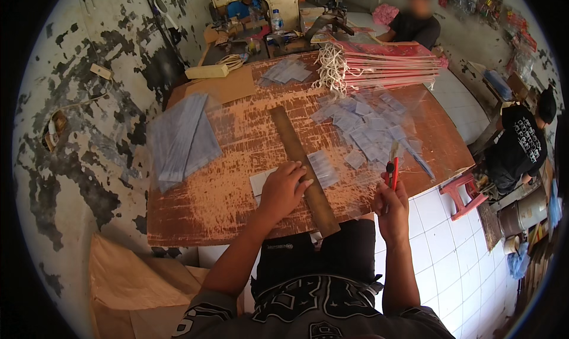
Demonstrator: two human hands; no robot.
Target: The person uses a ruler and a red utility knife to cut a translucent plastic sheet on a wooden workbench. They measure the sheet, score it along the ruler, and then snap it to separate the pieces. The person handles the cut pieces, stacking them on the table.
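Note:
A long brown straightedge [288, 138] lies slantwise across the worn wooden table [231, 161]. My left hand [283, 188] rests on its left edge, fingers lying out and pressing down. Pale clear plastic sheets [323, 168] show on the right of the straightedge, and a white piece [259, 184] sticks out left of my hand. My right hand [392, 211] is wrapped round a red and black utility knife [392, 172], its blade pointing away from me, held over the table's right front edge. Many small clear plastic pieces [370, 125] lie scattered beyond the knife.
Larger folded plastic sheets [188, 138] lie at left, near cardboard [228, 87]. A bundle of red-white strips with cords [379, 66] lies at the far right. A sewing-type machine [278, 4] stands behind. Two people work nearby; a red stool [462, 195] stands at right.

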